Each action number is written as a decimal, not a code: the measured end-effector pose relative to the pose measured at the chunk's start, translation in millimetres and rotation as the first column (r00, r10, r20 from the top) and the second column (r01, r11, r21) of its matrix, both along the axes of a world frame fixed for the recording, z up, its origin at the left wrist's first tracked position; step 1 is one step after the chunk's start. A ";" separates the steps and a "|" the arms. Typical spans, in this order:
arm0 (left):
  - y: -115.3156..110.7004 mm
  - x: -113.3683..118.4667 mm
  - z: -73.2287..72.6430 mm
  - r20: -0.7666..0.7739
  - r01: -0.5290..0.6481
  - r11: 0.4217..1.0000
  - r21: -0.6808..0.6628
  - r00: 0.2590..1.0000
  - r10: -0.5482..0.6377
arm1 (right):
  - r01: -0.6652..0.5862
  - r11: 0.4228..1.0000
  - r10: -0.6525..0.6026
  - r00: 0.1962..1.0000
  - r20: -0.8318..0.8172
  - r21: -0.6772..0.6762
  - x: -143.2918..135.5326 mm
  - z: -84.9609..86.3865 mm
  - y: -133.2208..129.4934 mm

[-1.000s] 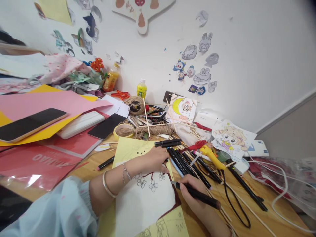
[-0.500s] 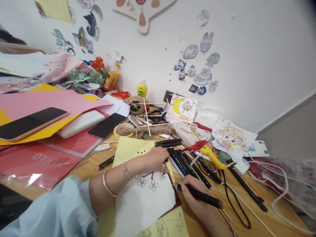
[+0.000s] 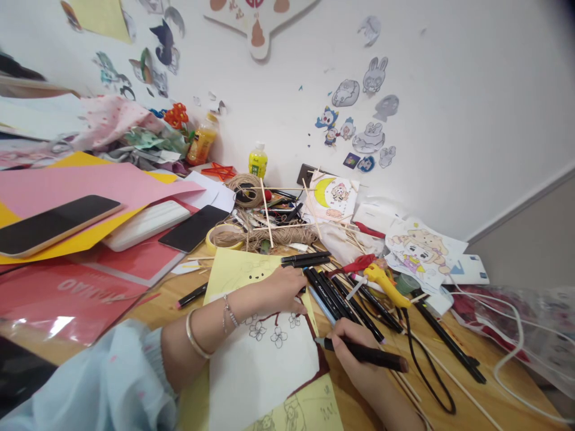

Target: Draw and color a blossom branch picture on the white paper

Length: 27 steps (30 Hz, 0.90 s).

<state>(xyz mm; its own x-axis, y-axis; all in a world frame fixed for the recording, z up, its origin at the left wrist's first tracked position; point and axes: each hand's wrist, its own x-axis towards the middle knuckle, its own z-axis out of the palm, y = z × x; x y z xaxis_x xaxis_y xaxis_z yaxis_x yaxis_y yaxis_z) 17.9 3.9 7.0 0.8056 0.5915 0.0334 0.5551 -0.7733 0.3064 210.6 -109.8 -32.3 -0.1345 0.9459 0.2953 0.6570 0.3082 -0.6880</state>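
Note:
My right hand [image 3: 357, 356] is closed around a dark marker [image 3: 377, 356], its tip at the right edge of a white sheet [image 3: 256, 383]. Black-outlined blossoms and a dark red branch are drawn on that sheet, and dark red fills its lower right border. Beneath it lies yellow paper [image 3: 233, 269] with pencil sketches. Pressed on the top of the drawing is my left hand [image 3: 285, 288], its fingers curled. A small dark thing shows by those fingers, too hidden to name. Several black markers [image 3: 335, 296] lie just beyond my hands.
A yellow glue gun [image 3: 386, 286] with a black cord lies to the right, near a white cable [image 3: 516, 341]. Twine [image 3: 287, 236], sticks and a tape roll [image 3: 224, 237] clutter the back. Phones [image 3: 58, 224] and coloured papers [image 3: 90, 185] cover the left.
The marker in my right hand has shifted slightly, its back end a little higher and its tip a little lower. My left hand stays in place.

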 end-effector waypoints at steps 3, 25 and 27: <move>-0.3 0.7 -0.7 0.014 0.012 1.000 0.008 1.000 -0.012 | -0.019 0.998 0.017 0.999 -0.039 -0.058 1.6 -3.5 -0.2; 2.4 -33.0 10.0 -0.082 -0.288 0.952 -0.102 0.956 0.280 | 0.292 0.945 -0.250 0.357 -0.900 -0.147 5.6 12.4 14.9; 6.0 -33.6 10.8 -0.068 -0.247 0.962 -0.116 0.968 0.241 | 0.287 0.947 -0.246 0.347 -0.905 -0.147 6.6 12.5 15.2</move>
